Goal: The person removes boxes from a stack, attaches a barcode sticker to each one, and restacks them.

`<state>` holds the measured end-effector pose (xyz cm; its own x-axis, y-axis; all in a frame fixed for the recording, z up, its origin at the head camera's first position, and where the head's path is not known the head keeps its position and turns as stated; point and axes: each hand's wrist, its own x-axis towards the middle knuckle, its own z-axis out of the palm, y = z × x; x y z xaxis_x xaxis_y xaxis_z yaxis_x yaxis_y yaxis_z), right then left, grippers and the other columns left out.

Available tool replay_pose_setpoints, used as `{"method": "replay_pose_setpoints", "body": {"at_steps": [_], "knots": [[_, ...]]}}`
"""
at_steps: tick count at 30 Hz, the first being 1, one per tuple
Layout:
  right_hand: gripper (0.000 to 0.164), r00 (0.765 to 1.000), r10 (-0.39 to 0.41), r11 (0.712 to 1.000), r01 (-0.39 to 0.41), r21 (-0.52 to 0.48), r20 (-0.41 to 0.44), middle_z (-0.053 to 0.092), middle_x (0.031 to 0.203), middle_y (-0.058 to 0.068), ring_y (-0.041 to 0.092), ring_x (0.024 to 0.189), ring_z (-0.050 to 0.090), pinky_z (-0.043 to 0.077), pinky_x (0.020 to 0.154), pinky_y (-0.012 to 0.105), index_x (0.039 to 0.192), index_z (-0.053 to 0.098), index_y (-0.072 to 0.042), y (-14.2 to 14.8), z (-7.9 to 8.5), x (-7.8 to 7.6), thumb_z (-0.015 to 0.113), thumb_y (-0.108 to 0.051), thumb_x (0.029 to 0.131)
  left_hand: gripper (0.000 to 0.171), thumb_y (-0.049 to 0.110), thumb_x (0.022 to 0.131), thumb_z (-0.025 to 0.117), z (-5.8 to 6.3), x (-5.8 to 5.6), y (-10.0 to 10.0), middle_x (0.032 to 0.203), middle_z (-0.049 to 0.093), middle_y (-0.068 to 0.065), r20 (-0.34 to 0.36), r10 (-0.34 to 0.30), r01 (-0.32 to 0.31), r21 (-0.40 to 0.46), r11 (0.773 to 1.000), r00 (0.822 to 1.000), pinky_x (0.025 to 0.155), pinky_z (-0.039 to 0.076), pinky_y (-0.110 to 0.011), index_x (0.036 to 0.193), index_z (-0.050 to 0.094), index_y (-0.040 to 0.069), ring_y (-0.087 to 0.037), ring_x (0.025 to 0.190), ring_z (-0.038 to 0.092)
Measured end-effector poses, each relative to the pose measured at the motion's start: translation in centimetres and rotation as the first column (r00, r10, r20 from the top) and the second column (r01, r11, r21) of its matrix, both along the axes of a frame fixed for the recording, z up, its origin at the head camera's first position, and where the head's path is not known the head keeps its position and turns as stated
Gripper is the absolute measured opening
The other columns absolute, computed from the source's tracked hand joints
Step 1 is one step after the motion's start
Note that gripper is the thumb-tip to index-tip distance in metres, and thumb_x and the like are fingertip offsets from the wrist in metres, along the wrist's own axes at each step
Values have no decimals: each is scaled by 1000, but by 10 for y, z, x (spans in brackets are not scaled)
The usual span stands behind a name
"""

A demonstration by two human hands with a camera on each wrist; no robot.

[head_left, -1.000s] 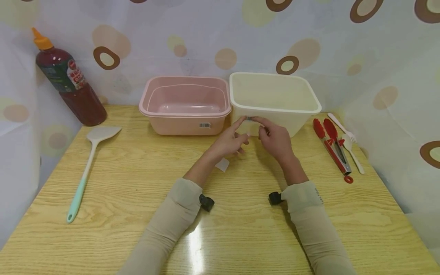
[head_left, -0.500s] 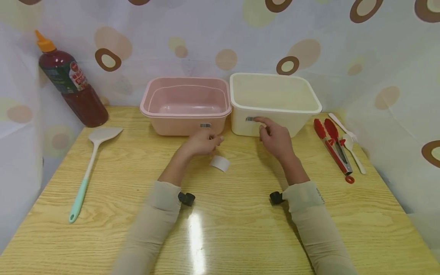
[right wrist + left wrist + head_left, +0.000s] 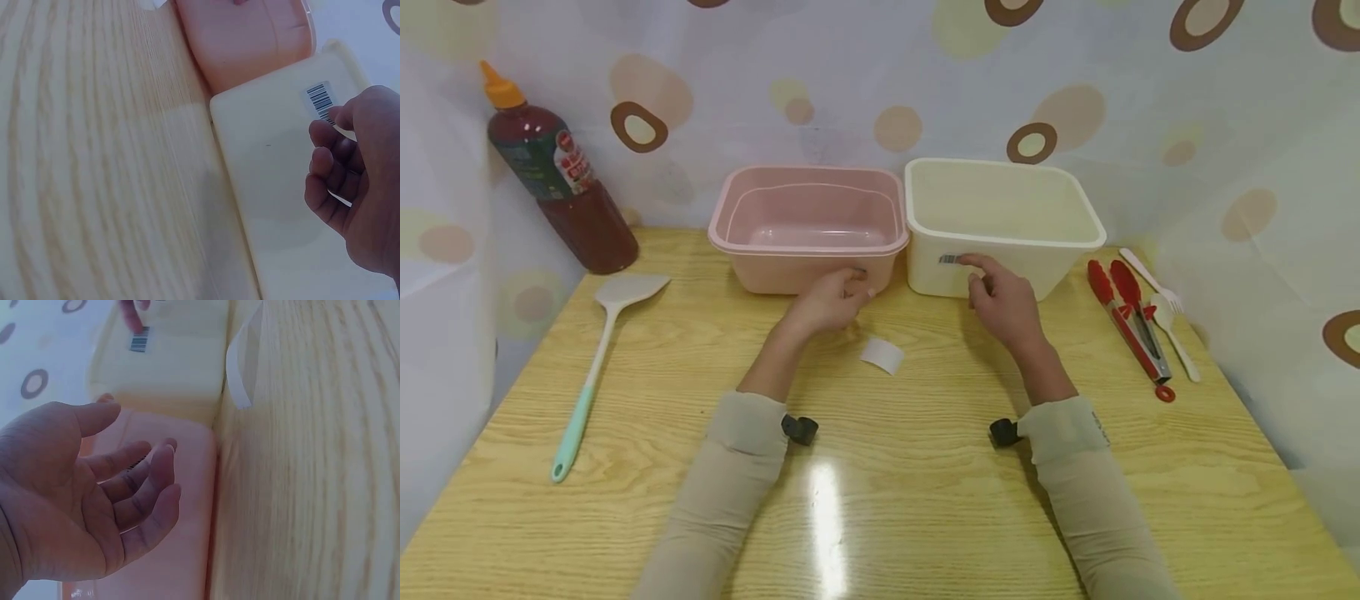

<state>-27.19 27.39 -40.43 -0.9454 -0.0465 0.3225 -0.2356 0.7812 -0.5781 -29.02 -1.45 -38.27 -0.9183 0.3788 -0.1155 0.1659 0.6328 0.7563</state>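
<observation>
A pink plastic basin [image 3: 763, 273] and a cream plastic bin [image 3: 1052, 262] stand side by side at the back of the table. My left hand [image 3: 827, 302] is at the basin's front wall, its fingers loosely bent with nothing in them. Those fingers mostly cover a barcode sticker [image 3: 138, 464] on the basin. On the bin's front, my right hand [image 3: 1006, 307] has its index fingertip at the edge of another barcode label [image 3: 320, 99]; its other fingers are loosely curled and hold nothing.
A curled white paper piece [image 3: 882, 355] lies between my arms. To the left are a spatula [image 3: 597, 350] and a red sauce bottle [image 3: 561, 187]. Red tongs [image 3: 1126, 321], a fork [image 3: 1150, 275] and a spoon [image 3: 1176, 342] lie right. A patterned curtain [image 3: 842, 75] hangs behind.
My left hand has left the cream bin's label and moved left to the pink basin's sticker. My right hand has stayed at the bin's label.
</observation>
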Motion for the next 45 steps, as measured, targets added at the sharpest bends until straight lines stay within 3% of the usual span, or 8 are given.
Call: {"method": "replay_pose_setpoints", "body": {"at_steps": [4,11,14,20,29,36,45], "knots": [[36,1000,10,1000,-10,-4,-2,71,74,13,12,40,40,32,41,28,138,61,-26,-1,2,0,42,-27,108,54,36,104,53,2,2,-2,117,69,-17,15,-6,5,63,998,1000,91,55,-42,151,45,11,-30,85,72],[36,1000,9,1000,-9,-8,2,71,75,14,12,40,38,31,41,28,139,61,-25,-1,4,1,42,-27,108,53,36,106,51,4,0,-6,117,69,-22,37,-23,19,93,995,999,82,56,-39,153,44,14,-35,86,74],[36,1000,7,1000,-7,-8,0,71,74,14,11,41,39,32,42,28,139,61,-24,-1,4,1,43,-27,108,53,37,106,51,4,0,-7,120,69,-22,22,-35,34,45,998,999,89,55,-44,154,44,17,-36,95,73],[36,1000,6,1000,-6,-15,5,71,75,15,10,41,38,32,42,28,139,61,-24,1,1,2,43,-27,108,55,38,105,50,4,0,-9,152,53,-15,-42,-82,79,-72,994,996,112,45,-47,155,43,16,-34,133,57],[35,1000,4,1000,-3,-19,21,71,75,15,10,41,37,33,42,28,137,63,-25,1,1,2,44,-27,108,52,36,106,49,7,0,-12,155,50,-11,-56,-108,103,-81,991,993,116,41,-47,152,47,12,-34,138,52],[35,1000,2,1000,-1,-14,31,70,75,14,11,41,37,33,43,29,137,63,-25,1,3,2,44,-26,108,55,38,106,50,7,0,-11,148,55,-17,-31,-84,81,-73,994,996,110,46,-49,155,43,15,-34,131,58],[35,1000,2,1000,-2,-11,26,71,75,14,11,41,36,32,42,28,136,63,-24,1,2,2,44,-27,108,58,39,106,50,7,1,-10,151,53,-16,-18,-108,106,-58,993,994,108,48,-47,157,39,14,-34,134,56]]}}
